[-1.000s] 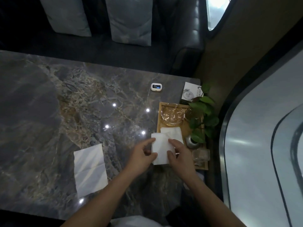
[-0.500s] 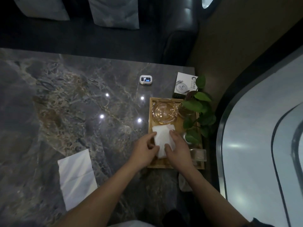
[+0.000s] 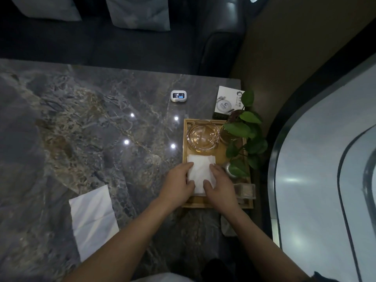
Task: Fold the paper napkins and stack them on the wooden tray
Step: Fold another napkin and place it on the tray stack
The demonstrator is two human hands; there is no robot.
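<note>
A folded white napkin [image 3: 201, 169] lies on the wooden tray [image 3: 215, 203], on top of another folded one, just below a glass ashtray. My left hand [image 3: 177, 183] holds its left edge and my right hand [image 3: 219, 185] holds its right edge, fingers pressing down on the paper. A larger white napkin [image 3: 92, 217], flat with crease lines, rests on the marble table at the lower left, apart from both hands.
The tray also carries a glass ashtray [image 3: 202, 137], a potted green plant [image 3: 243, 137], a small metal cup and a clear box [image 3: 245, 191]. A white card [image 3: 227, 102] and a small white device [image 3: 178, 96] sit beyond. A dark sofa lies behind the table.
Both hands carried the folded napkin from the tray's near left edge forward onto the tray and set it on the folded one lying there.
</note>
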